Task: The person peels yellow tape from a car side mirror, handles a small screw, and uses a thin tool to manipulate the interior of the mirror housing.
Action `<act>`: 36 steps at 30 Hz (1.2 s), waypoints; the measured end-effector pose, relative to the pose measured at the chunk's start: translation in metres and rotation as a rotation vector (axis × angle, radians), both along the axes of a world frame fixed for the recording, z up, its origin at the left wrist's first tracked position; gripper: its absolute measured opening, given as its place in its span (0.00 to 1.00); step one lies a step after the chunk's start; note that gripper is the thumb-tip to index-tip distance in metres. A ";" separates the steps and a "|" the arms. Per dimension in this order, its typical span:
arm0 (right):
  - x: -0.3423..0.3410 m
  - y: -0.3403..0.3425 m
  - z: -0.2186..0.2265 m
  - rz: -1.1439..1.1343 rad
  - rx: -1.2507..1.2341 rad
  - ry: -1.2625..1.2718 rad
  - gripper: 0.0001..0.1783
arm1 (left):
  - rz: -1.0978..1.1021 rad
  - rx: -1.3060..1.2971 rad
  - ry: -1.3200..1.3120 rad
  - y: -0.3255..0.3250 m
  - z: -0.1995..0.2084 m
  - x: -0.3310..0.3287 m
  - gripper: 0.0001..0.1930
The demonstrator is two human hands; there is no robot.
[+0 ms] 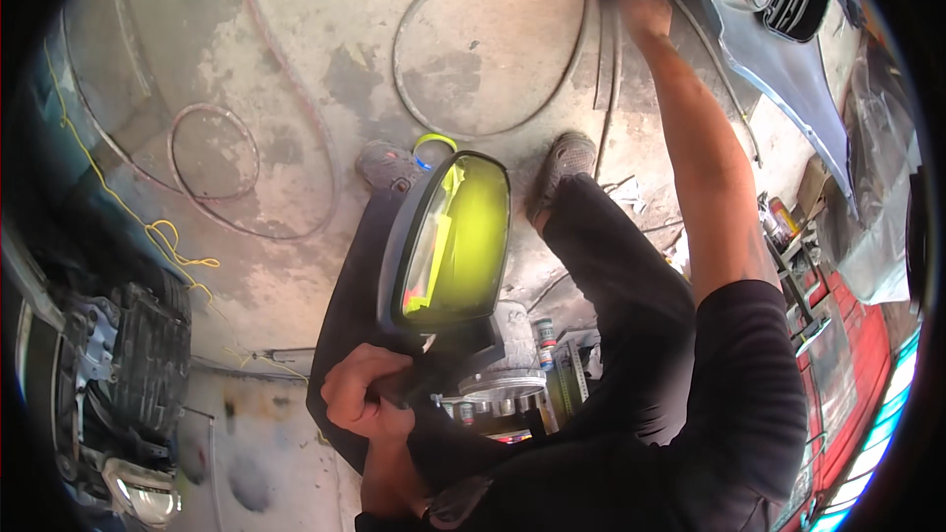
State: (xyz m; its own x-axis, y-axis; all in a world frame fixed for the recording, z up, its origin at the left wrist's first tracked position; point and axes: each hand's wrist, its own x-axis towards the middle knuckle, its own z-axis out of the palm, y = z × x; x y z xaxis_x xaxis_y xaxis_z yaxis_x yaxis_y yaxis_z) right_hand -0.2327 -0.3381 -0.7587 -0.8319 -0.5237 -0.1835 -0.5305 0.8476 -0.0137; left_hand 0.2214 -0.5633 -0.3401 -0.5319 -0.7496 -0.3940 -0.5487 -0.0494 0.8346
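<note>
My left hand (363, 392) is clenched around the stem of the car side mirror (448, 244), its glass masked in yellow film, holding it up over my knees. My right hand (642, 2) reaches far out to the hoses (601, 59) beside the car bumper (778, 59); it's blurred, so I can't tell whether that grip is closed. The mirror hides my lap.

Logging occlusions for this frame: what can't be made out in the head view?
- Right hand: motion-blurred at the top by the hoses; its grip cannot be told.
- Left hand: closed on the side mirror mount; the mount's shape is hidden by the fingers.
- Mirror glass: covered by yellow-green film.
- Cans behind the mirror: too small, partly hidden by the leg.
</note>
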 end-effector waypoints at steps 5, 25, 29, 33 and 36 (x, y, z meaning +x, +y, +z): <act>0.024 0.053 0.018 0.083 -0.142 -0.055 0.15 | -0.025 0.026 0.031 -0.004 -0.003 -0.002 0.08; 0.139 -0.014 0.813 -0.534 -1.731 -1.470 0.14 | 0.026 0.022 0.118 0.071 0.340 -0.018 0.17; 0.159 0.013 0.881 -0.390 -1.748 -1.449 0.09 | -0.025 -0.107 0.097 0.075 0.390 -0.004 0.17; 0.181 0.038 0.902 -0.368 -1.649 -1.331 0.08 | -0.035 -0.135 0.279 0.086 0.424 -0.013 0.18; 0.211 0.071 0.891 -0.472 -1.654 -1.270 0.12 | -0.175 -0.067 0.323 0.075 0.428 -0.027 0.19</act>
State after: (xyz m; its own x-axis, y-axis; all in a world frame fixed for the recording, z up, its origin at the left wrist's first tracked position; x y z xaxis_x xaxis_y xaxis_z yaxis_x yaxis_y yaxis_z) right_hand -0.0215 -0.2668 0.1319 -0.7419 -0.5921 -0.3146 0.5570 -0.2831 -0.7808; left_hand 0.1946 -0.4885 0.0875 -0.7429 -0.6550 -0.1383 -0.2517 0.0819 0.9643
